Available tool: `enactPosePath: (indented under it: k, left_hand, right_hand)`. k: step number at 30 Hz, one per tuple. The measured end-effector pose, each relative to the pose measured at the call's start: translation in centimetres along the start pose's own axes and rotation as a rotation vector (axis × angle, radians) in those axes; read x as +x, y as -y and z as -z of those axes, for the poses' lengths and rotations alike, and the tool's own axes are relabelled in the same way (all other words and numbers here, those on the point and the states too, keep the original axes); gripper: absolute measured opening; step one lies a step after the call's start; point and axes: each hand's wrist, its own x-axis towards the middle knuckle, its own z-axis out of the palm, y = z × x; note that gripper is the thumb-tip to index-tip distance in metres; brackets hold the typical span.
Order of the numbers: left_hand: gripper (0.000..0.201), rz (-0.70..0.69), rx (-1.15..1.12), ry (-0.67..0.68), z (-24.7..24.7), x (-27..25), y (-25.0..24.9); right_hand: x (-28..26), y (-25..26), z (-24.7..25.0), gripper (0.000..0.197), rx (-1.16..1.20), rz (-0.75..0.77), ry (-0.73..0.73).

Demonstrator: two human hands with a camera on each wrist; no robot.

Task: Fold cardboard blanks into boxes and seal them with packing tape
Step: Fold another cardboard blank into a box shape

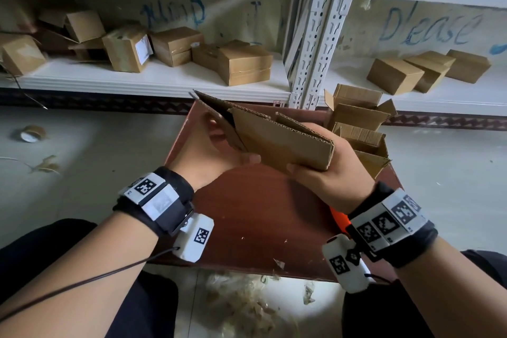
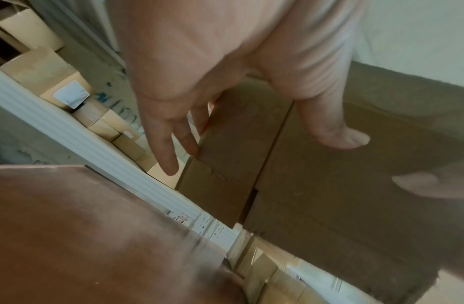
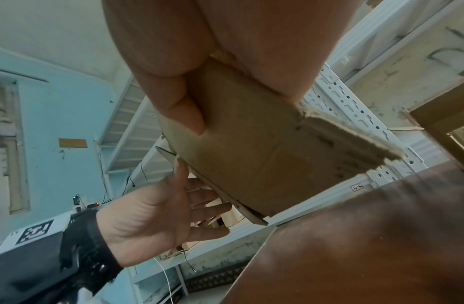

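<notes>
A flat brown cardboard blank (image 1: 285, 143) is held in the air above the reddish-brown table (image 1: 260, 214). My left hand (image 1: 227, 145) holds its left panel, thumb on the near face and straight fingers behind. In the left wrist view the thumb (image 2: 339, 133) lies on the blank (image 2: 316, 185) and the fingers (image 2: 168, 156) run along its far edge. My right hand (image 1: 312, 175) grips the lower right corner, thumb in front and fingers behind. The right wrist view shows the blank (image 3: 246, 144) from below, with the left hand (image 3: 160, 216) spread behind it.
Several opened boxes (image 1: 359, 129) stand at the table's far right. Finished boxes (image 1: 175, 46) lie on the white shelf (image 1: 153, 78) behind, more boxes (image 1: 428, 70) on its right bay. A tape roll (image 1: 30, 133) lies on the floor at left. Tape scraps (image 1: 241, 304) litter the floor by my legs.
</notes>
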Motion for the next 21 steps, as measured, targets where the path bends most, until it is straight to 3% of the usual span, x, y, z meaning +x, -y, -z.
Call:
enactPosePath:
  k: [7,10,13,14,17,19,21]
  left_hand:
    - [0.095,0.02,0.06,0.006,-0.8,-0.1,1.2]
    - [0.097,0.021,0.037,0.027,-0.6,-0.1,1.4]
    - [0.078,0.037,0.053,0.08,-0.4,-0.4,1.2]
    - [0.066,0.055,0.08,0.102,-0.5,-0.7,1.1]
    - [0.04,0.059,0.212,0.204,-1.0,-1.7,1.1]
    - [0.036,0.054,0.287,0.241,-1.4,-2.3,1.3]
    - [0.041,0.081,0.322,0.258,-1.7,-2.7,1.3]
  right_hand:
    - [-0.7,-1.3,-1.4,0.055,0.062,-0.102,0.045]
    - [-1.1,-0.8,-1.8,0.063,0.103,-0.159,0.071]
    - [-0.8,-1.1,-1.6,0.054,0.163,-0.196,0.033]
    - [-0.7,-0.8,-1.5,0.058,0.194,-0.196,0.018]
    - [-0.4,-0.6,-1.1,0.106,0.226,-0.182,-0.041]
    - [-0.4,-0.5,-1.0,0.126,0.186,-0.204,-0.101]
    - [-0.3,-1.1,-1.0,0.132,0.185,-0.222,-0.148]
